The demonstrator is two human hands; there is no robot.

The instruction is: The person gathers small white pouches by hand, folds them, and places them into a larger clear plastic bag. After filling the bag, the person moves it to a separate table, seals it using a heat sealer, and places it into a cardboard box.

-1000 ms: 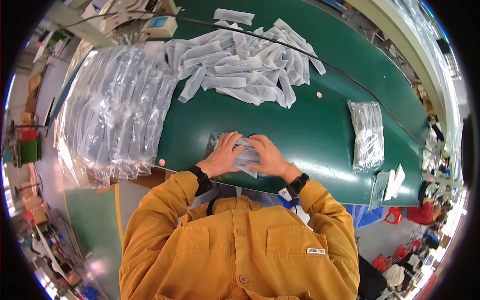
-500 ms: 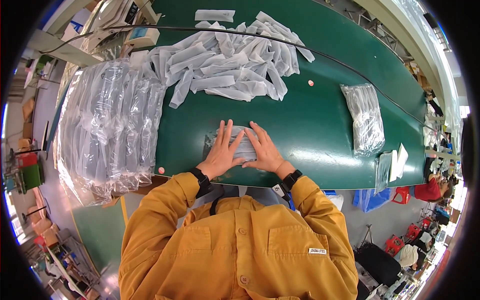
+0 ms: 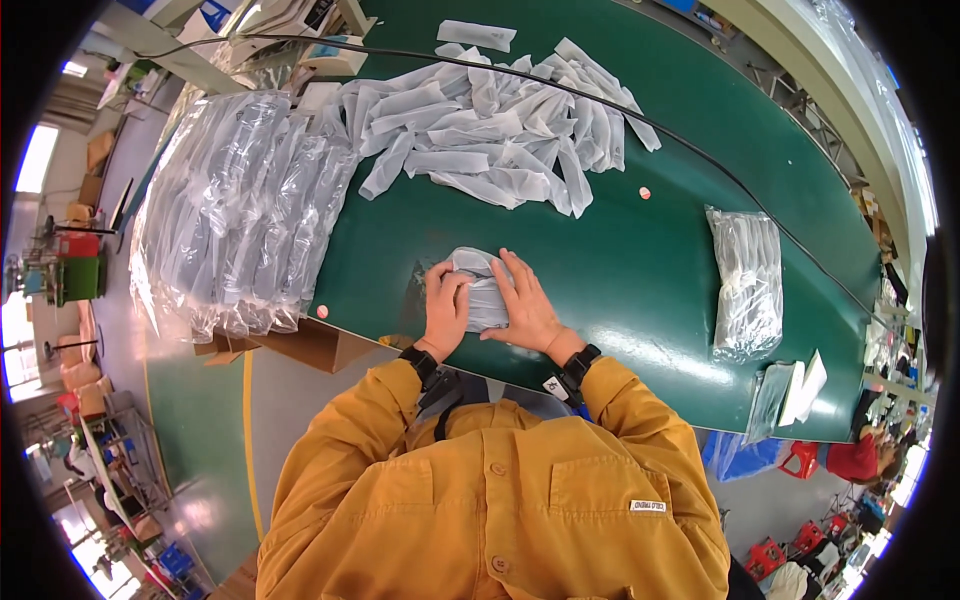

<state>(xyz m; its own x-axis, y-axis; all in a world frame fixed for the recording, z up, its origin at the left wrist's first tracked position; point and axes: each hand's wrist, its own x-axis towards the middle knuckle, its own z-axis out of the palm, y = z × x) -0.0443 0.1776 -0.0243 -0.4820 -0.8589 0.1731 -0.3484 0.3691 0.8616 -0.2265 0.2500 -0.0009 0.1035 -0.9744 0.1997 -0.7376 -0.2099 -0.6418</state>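
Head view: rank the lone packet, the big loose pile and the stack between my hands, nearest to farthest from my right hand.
1. Stack: between your left hand and right hand.
2. Pile: ahead, slightly left.
3. Lone packet: ahead, beyond the pile.

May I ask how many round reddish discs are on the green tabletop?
2: one disc right of the loose translucent pouches, another disc at the near left; more may be hidden.
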